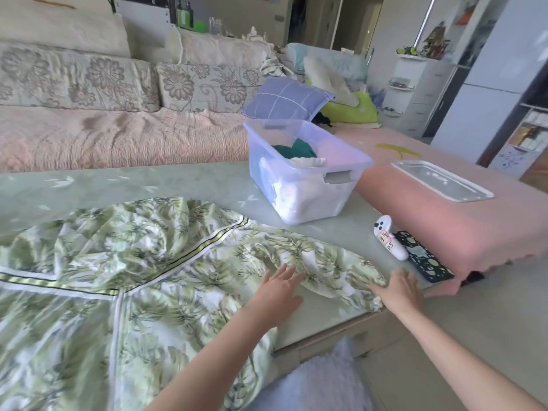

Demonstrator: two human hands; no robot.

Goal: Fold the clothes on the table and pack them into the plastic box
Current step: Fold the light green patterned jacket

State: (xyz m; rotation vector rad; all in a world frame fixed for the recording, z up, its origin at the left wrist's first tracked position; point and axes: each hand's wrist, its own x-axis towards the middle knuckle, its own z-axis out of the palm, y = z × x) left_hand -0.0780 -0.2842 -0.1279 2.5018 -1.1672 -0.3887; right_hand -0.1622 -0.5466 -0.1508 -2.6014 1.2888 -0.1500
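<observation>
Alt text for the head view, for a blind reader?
The left hand and right hand lie open on a green leaf-print garment spread across the table. Behind it, an open plastic box holds clothes; a clear lid lies to the right.

— Where is this?
— A home living room. A floral sofa (89, 93) spans the far left, a checked pillow (284, 97) at its right end; white shelves (415, 84) and a fridge (492, 69) stand far right; a cloth-covered table (148, 182) fills the near side.
</observation>
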